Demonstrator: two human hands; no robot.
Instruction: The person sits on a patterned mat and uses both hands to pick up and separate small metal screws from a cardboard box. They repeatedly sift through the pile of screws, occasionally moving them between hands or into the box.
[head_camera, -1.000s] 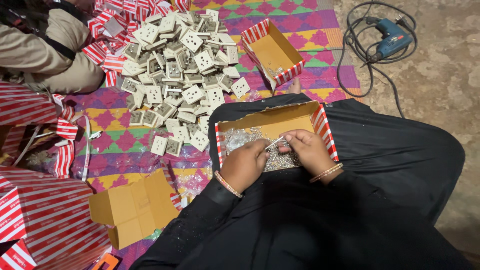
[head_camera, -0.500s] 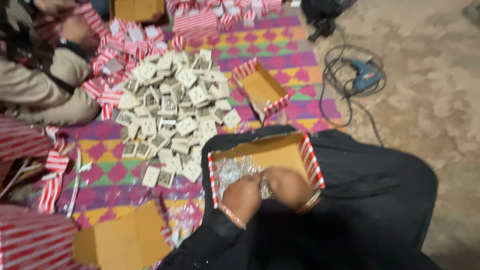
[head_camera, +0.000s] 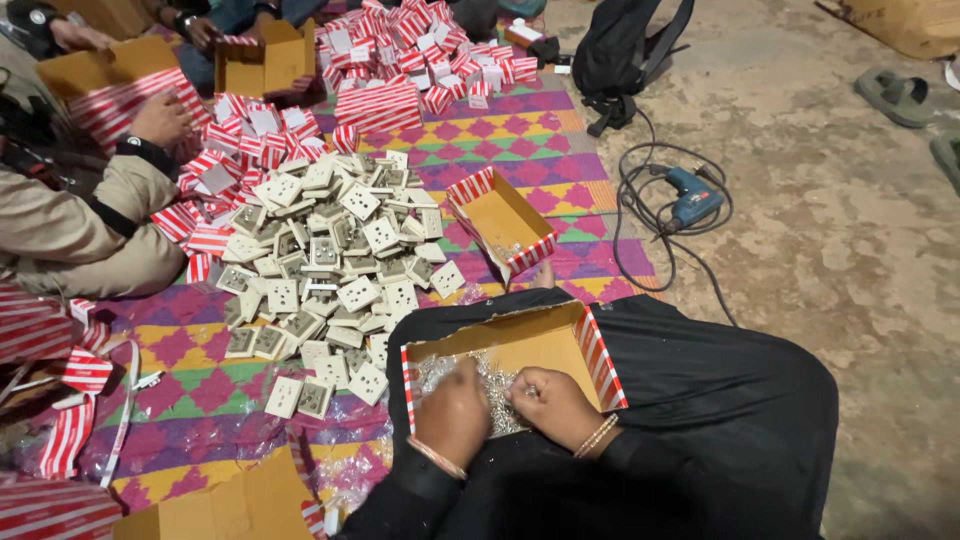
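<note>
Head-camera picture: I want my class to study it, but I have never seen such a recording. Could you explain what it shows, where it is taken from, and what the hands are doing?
The camera sits on a person's head and looks down at their own lap. Both bare hands, left hand and right hand, are inside a red-striped cardboard box on the lap, touching a heap of small shiny metal parts; any grip on one is hidden. On the patterned mat lies a pile of white wall sockets, another open box and small striped cartons. A blue power drill lies right. Another person's hand works at left.
</note>
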